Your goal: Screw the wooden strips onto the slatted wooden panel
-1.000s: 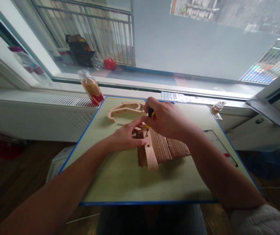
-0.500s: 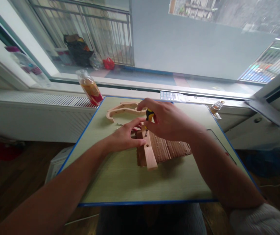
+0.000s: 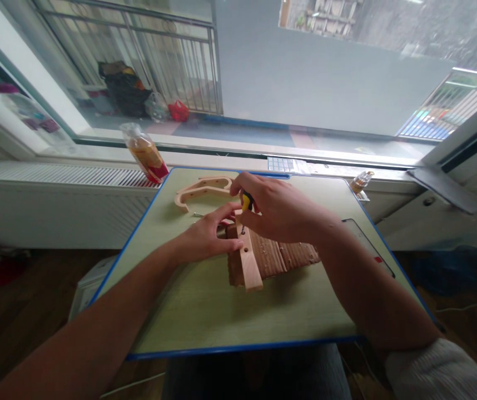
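Observation:
My right hand (image 3: 266, 203) is closed around a screwdriver (image 3: 247, 201) with a yellow and black handle. Its tip points down at a hole in a pale wooden piece (image 3: 252, 272). That piece lies across a slab of brown corrugated cardboard (image 3: 269, 258). From the left, my left hand (image 3: 209, 236) grips the wooden piece, the thumb on its near side and the fingers farther back, partly hidden. Beyond the hands lie curved wooden parts (image 3: 200, 189) with holes. A small metal screw (image 3: 199, 215) rests beside my left hand.
Everything lies on a small pale table (image 3: 205, 316) with a blue edge. A phone-like flat object (image 3: 367, 247) is near its right side. Behind stand a drink bottle (image 3: 144, 155) and a small bottle (image 3: 361, 180) by the window sill. A radiator (image 3: 55, 205) is at the left.
The whole view has shifted slightly, so the table and hands appear a little farther left. My right hand stays on the screwdriver at the same hole, and my left hand keeps its grip.

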`<move>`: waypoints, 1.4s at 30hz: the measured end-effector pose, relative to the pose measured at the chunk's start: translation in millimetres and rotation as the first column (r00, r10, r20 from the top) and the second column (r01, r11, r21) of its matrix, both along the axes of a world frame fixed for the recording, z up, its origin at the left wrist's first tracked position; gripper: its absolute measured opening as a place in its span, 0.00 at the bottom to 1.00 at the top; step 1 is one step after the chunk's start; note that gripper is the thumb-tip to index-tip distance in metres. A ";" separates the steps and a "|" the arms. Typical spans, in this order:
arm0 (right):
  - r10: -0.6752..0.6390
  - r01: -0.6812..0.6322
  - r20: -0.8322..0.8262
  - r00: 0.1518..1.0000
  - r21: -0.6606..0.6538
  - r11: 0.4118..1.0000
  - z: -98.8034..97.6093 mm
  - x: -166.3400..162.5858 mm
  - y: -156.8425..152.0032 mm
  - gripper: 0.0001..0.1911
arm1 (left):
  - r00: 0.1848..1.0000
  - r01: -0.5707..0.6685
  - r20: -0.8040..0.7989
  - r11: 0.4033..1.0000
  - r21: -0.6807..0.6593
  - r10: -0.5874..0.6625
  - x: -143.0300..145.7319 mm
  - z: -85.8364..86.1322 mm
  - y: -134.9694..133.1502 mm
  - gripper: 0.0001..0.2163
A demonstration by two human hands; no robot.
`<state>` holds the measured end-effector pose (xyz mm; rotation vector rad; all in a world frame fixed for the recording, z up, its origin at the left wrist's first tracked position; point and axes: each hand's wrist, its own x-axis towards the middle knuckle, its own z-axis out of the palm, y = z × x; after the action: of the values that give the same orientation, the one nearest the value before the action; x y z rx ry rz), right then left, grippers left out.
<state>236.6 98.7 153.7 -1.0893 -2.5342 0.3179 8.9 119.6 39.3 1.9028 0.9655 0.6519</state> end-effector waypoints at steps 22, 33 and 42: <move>-0.050 0.050 0.023 0.998 0.032 0.998 2.6 2.7 1.0 0.11 | 0.999 0.001 0.032 1.000 -0.017 -0.001 0.6 0.5 -0.4 0.38; -0.031 0.033 -0.042 0.999 0.027 0.999 -1.9 -0.2 2.7 0.21 | 1.000 0.010 0.000 1.000 -0.004 -0.010 -2.2 -2.8 0.8 0.35; -0.056 0.055 0.024 0.998 0.038 0.998 -1.0 1.0 0.8 0.17 | 1.000 -0.001 0.012 1.000 -0.007 0.001 -1.1 -1.9 0.4 0.35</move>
<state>237.6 99.5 152.6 -1.1546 -2.5162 0.2424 7.7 120.0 37.4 1.8900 0.9602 0.6593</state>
